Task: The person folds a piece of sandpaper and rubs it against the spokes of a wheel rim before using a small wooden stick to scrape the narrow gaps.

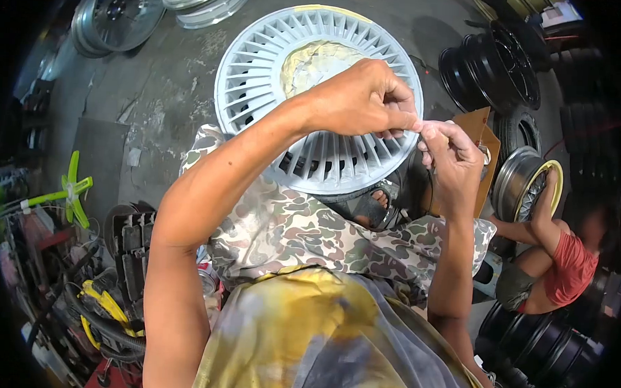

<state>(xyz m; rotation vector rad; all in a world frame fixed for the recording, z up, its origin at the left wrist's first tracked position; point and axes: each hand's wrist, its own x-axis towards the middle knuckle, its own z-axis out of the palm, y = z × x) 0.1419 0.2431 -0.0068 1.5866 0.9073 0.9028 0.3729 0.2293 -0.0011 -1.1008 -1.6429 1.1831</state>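
A grey-white wheel rim [252, 93] with many thin spokes lies in front of me, its centre covered with pale yellowish tape or paper. Above its right part, my left hand [368, 100] is closed, thumb and index finger pinched together. Its fingertips meet those of my right hand [455, 154], which is also closed in a pinch just beyond the rim's right edge. Whatever lies between the fingertips is too small to make out.
Black rims [489, 70] stand at the upper right, beside an open cardboard box [487, 142]. A person in a red shirt [571, 268] sits at the right by a silver rim [516, 177]. Tools, hoses and a green fan [71, 188] are at the left.
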